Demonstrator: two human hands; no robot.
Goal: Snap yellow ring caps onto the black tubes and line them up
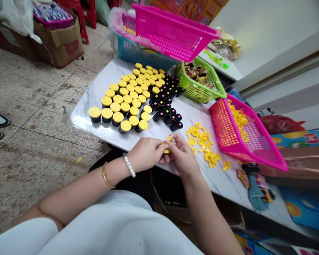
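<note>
Centrally, just below mid-frame, we find both hands meeting over the near edge of the table (91, 90). The left hand (146, 153) and the right hand (183, 156) each pinch the same yellow part (167, 151) between thumb and fingertips, with the other fingers curled in. Right of the hands, loose rings (202, 141) lie beside the pink basket (255, 141). Above the hands, toward upper centre, capped pots (122, 102) stand in rows next to the black tubes (167, 106).

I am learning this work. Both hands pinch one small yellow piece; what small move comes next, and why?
Probably press the yellow piece together: the left hand and the right hand both pinch it, and loose yellow rings lie just beside.
</note>
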